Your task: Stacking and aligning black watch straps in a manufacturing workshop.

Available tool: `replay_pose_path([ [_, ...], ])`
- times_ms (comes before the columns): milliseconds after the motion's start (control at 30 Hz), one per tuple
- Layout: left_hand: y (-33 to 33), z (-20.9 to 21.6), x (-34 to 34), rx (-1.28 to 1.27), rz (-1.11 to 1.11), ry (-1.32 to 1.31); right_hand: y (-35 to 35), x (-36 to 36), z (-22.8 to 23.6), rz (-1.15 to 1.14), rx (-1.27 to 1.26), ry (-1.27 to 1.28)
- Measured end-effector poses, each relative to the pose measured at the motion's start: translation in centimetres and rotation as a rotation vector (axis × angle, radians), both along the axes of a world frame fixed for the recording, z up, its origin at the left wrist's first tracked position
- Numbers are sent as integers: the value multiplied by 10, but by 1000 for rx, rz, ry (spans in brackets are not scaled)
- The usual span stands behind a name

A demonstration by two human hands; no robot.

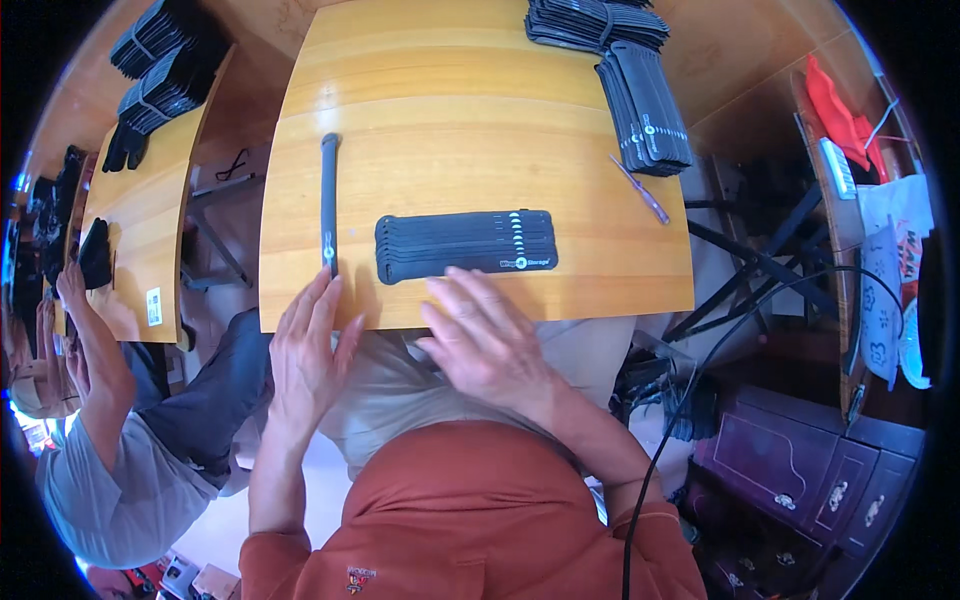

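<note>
A single flat black strap (329, 190) lies lengthwise on the table's left side, a white mark near its lower end. My left hand (308, 345) is at that near end, fingertips touching or just beside it, thumb apart. To the right, several black straps (450, 243) lie sideways in an overlapping fan, white print lined up near their right ends. My right hand (480, 335) is open at the table's front edge, fingers spread, its fingertips by the fan's lower edge. Neither hand appears to grip anything.
Bundled black straps (600, 22) and a loose stack of straps (645, 110) sit at the far right of the wooden table (430, 130). A purple-handled screwdriver (642, 190) lies near the right edge. A cable (655, 450) hangs at right. Another person (130, 450) works at the left table.
</note>
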State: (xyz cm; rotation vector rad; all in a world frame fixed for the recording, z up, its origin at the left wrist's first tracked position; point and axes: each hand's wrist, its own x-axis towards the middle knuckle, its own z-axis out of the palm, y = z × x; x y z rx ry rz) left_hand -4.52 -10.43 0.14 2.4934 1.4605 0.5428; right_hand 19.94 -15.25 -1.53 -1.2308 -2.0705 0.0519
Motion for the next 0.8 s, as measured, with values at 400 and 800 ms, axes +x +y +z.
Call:
replay_pose_path([
  [400,-83,-38,-7,-395,522,-1149,41,-89,-29,123,45,-251],
  [800,-69,-28,5,-1020,521,-1547,-1,-46,-11,461,68,218],
])
